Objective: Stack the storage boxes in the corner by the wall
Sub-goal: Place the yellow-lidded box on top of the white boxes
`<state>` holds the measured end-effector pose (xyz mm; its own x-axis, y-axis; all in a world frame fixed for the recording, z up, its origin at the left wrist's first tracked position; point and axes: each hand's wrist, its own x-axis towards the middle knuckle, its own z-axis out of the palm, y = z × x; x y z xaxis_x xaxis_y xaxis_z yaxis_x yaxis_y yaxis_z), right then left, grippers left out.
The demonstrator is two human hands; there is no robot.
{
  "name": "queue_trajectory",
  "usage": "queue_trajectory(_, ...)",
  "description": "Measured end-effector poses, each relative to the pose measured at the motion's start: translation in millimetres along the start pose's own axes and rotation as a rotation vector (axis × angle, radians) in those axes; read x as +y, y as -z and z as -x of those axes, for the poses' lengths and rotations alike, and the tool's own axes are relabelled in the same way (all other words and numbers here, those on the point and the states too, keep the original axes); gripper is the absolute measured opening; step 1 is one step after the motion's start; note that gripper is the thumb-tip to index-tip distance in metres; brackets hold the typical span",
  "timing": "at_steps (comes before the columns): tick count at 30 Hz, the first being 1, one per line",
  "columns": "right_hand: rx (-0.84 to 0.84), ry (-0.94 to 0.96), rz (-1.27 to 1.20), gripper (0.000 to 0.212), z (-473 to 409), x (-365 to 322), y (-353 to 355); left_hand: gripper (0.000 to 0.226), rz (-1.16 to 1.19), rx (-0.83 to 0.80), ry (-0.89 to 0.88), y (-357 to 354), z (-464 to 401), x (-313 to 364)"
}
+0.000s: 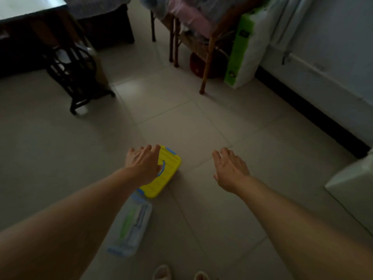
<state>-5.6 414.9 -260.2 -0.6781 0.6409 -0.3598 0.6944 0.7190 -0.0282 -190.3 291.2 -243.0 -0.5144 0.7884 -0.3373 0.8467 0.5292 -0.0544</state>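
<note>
A yellow storage box (pixel 164 176) with blue clips and a blue handle lies flat on the tiled floor in the middle of the view. My left hand (pixel 143 162) hovers over its left part, fingers spread, holding nothing; it hides part of the lid. A clear storage box (pixel 131 225) with a blue rim lies nearer to me, just below the yellow one, under my left forearm. My right hand (pixel 230 168) is stretched out to the right of the yellow box, above bare floor, fingers apart and empty.
A white box corner (pixel 351 184) juts in at the right edge. A white wall with a black skirting (pixel 314 116) runs along the right. A wooden chair (pixel 203 57) with bundles, a green-and-white bag (pixel 242 53) and a black iron stand (pixel 74 77) stand farther back.
</note>
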Motion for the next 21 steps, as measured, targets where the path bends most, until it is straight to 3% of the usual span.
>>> queue_trajectory(13,-0.132,0.055,0.058,0.060,-146,-128,-89,0.055,0.186,-0.200,0.126,-126,-96,-128)
queue_trajectory(21,-0.157,0.102,0.095,0.055,-256,-145,-174,0.052,0.379,-0.330,0.302,-251,-164,-150)
